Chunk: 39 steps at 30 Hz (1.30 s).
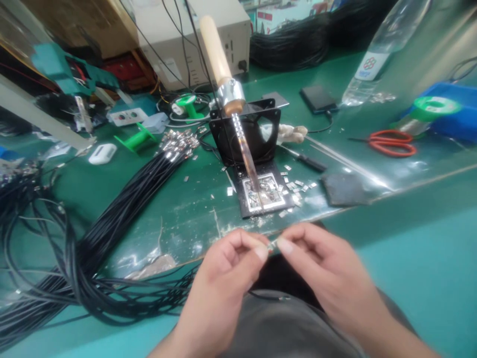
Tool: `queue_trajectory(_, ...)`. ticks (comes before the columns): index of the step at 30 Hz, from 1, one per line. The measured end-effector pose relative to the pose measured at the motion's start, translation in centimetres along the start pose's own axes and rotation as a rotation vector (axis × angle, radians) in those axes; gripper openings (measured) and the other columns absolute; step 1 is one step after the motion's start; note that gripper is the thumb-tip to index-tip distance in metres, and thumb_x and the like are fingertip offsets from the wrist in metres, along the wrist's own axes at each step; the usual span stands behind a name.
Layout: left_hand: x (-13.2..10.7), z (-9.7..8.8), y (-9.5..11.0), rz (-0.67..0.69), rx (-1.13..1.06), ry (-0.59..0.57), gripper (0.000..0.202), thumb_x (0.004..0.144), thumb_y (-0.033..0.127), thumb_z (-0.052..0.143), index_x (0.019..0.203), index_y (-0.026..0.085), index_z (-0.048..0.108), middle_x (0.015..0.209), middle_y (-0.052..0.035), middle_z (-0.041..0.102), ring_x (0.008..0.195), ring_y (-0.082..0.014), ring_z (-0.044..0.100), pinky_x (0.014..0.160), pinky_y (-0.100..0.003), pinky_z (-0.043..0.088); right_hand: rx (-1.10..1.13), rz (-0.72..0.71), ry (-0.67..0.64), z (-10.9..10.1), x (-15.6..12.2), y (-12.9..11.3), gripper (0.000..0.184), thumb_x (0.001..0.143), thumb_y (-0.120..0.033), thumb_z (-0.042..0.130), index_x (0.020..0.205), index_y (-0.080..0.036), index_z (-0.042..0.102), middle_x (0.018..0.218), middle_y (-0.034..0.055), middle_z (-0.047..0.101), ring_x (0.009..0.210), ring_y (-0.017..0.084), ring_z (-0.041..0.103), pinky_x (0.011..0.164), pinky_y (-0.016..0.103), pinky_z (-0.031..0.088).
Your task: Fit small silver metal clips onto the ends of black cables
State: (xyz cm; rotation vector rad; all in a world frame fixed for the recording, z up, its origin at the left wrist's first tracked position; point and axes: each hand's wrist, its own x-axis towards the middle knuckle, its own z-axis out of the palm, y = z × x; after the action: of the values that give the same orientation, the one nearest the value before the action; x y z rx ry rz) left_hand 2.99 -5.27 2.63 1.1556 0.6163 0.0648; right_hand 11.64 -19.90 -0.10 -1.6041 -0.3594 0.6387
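My left hand [225, 278] and my right hand [328, 271] meet just off the bench's front edge. Both are closed in a pinch, fingertips nearly touching. Between them is a small silvery piece [273, 244], which looks like a cable connector; fingers cover much of it. Beyond the hands, a wooden-handled soldering iron [244, 144] leans through a black fan frame [248, 132]. Its tip is down at a white-rimmed square tray [265, 193] with bits of metal in it. Small metal pieces [297, 186] lie scattered to the tray's right.
Black cables [126, 204] with metal ends run along the left and hang over the edge. To the right lie red-handled scissors [393, 143], a dark flat block [343, 189] and a plastic bottle [383, 54]. A beige machine [167, 47] stands at the back.
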Motion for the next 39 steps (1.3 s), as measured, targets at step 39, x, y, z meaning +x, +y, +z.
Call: queue_trajectory(39, 0.3, -0.2, -0.2, 0.42, 0.65, -0.072, 0.019, 0.106, 0.02, 0.056, 0.094, 0.023, 0.069, 0.101, -0.0004, 0.075, 0.095, -0.016, 0.07, 0.088, -0.028, 0.052, -0.45, -0.621, -0.056, -3.3, 1.1, -1.2, 0.019, 0.097, -0.014, 0.071, 0.108, -0.028, 0.076, 0.088, -0.0046, 0.079, 0.073, 0.012, 0.073, 0.071, 0.021, 0.059)
